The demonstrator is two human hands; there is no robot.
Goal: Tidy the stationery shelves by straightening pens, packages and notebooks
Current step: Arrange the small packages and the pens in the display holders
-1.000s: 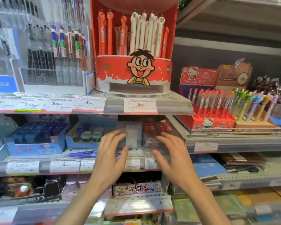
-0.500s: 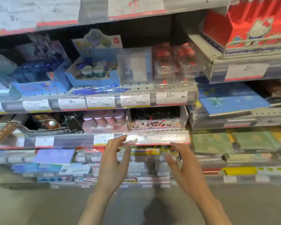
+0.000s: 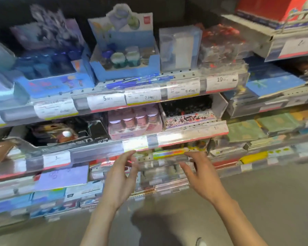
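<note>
I've dropped from the clear box shelf — both hands, left hand (image 3: 120, 176) and right hand (image 3: 202, 174), fingers loose, gripping nothing — reaching the blurred lower packages (image 3: 169, 154) next.

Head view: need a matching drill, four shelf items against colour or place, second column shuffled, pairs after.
Items:
1. loose pens
2. pink jar box
3. clear plastic box
4. left hand

Descriptions:
A. see-through, upper shelf, right of the blue tray
B. blue, lying along the upper shelf's front edge
C. open, reaching under the middle shelf's price rail
D. middle shelf, left of the graffiti-print box

Pairs: 1-B, 2-D, 3-A, 4-C
</note>
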